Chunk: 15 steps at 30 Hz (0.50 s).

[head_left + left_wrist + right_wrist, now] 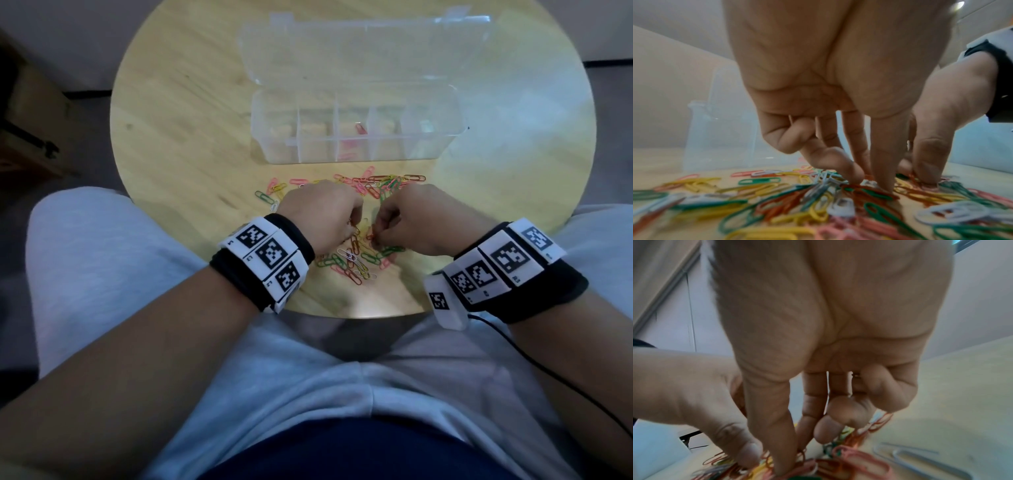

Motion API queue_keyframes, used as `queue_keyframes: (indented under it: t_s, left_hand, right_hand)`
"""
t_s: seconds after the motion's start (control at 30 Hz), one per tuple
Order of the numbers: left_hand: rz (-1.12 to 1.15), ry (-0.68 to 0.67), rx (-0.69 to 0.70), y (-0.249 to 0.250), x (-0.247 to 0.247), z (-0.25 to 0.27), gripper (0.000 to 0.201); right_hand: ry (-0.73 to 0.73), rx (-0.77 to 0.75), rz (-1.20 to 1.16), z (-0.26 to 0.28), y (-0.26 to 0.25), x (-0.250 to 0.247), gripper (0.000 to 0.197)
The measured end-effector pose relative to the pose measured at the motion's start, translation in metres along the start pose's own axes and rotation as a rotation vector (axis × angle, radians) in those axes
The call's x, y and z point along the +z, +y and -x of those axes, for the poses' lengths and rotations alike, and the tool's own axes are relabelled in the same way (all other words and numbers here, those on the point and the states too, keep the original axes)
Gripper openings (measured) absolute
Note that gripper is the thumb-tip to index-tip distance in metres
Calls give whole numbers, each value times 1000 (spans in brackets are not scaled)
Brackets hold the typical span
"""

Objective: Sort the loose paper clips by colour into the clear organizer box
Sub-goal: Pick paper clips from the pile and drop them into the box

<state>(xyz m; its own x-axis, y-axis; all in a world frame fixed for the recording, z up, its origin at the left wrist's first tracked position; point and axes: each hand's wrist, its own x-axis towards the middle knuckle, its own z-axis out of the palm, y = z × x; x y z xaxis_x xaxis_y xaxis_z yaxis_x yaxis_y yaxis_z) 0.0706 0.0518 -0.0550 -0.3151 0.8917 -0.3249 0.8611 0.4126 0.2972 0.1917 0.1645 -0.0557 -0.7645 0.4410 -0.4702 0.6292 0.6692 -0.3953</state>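
Both hands, the left hand [322,214] and right hand [416,219], are picking through the paper clips [356,260] at lower centre, fingertips pinching into the pile though which clip is unclear, so next comes lifting one colour to the organizer box [352,150] on the counter [191,137].

Counter [178,113]: pale wood grain, smooth, slight sheen near far-right edge. Organizer box [356,137]: clear, glossy plastic, lid and dividers alike. Paper clips [760,194]: smooth coloured coating; wrist bands [263,260] black cloth.
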Motion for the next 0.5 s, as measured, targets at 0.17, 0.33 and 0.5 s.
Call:
queue_keyframes:
  t_s: [0.17, 0.33, 0.5]
  left_hand:
    - [32, -14, 1, -1, -3, 0, 4]
    - [49, 6, 3, 0, -5, 1, 9]
    - [76, 36, -28, 1, -8, 1, 10]
  right_hand:
    - [34, -11, -55, 5, 3, -8, 10]
    - [62, 4, -259, 9, 15, -19, 11]
    - [87, -49, -359, 8, 25, -23, 27]
